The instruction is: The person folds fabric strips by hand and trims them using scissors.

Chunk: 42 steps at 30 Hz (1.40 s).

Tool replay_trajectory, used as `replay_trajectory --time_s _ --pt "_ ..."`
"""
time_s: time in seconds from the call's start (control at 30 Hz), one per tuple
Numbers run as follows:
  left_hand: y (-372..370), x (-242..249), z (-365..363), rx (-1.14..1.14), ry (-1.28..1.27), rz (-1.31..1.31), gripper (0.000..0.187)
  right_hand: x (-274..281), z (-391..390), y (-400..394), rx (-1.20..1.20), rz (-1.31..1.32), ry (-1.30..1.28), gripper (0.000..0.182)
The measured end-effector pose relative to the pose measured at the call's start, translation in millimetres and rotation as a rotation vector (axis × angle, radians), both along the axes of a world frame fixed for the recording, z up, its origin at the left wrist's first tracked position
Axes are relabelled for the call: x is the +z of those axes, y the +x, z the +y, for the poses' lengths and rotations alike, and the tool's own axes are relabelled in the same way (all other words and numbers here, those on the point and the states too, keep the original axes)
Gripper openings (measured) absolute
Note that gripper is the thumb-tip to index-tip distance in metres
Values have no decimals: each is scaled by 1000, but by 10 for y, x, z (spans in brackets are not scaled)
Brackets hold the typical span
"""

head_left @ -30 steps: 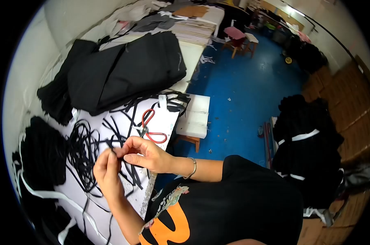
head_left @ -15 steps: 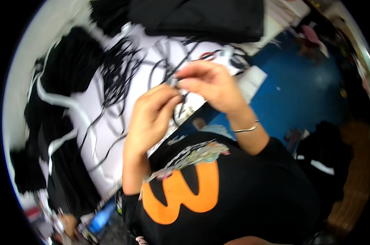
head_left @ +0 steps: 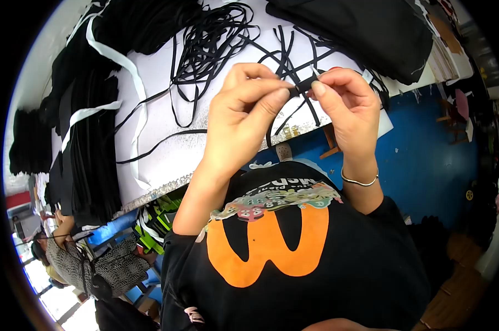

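My left hand is closed, with thumb and forefinger pinching one end of a short black fabric strap. The other end is pinched by my right hand, which wears a thin bangle. Both hands are raised near the table's front edge. A small pale pointed tip shows beside my right fingertips; I cannot make out what it belongs to. Around and behind my fingers lie several narrow black tapes, some crossing each other.
A tangled heap of black tape lies on the white table. Stacked black cloth pieces and white strips are at left, folded black fabric at back right. Another person is at lower left, beyond the table.
The view has turned and sharpened, so the table and hands sit farther right. My hands have drawn slightly apart, with the black strap now showing between them. Another person has come into view.
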<state>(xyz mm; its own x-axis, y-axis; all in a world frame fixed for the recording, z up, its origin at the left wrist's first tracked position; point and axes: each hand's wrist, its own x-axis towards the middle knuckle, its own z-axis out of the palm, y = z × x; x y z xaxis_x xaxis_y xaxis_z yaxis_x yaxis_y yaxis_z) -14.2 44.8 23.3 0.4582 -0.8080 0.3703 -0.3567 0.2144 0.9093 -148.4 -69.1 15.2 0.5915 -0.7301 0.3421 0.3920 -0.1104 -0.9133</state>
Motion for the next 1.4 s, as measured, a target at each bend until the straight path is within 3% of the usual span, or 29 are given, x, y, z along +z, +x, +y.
replay_trajectory --time_s 0.1,0.23,1.23,1.3,1.4 --pt "-75 -43 24 -12 -122 474 11 20 116 30 -42 -7 -43 8" --pt "-226 -69 12 -95 -172 810 13 -23 215 42 -55 -7 -87 10" --pt "-254 -145 -76 -129 -117 787 13 -33 246 -20 -60 12 -24 10" --pt "-256 -218 -126 -53 -209 531 9 -20 247 -12 -71 23 -21 9" --pt "-269 -179 -132 25 -177 427 12 -12 204 10 -84 -5 -12 9"
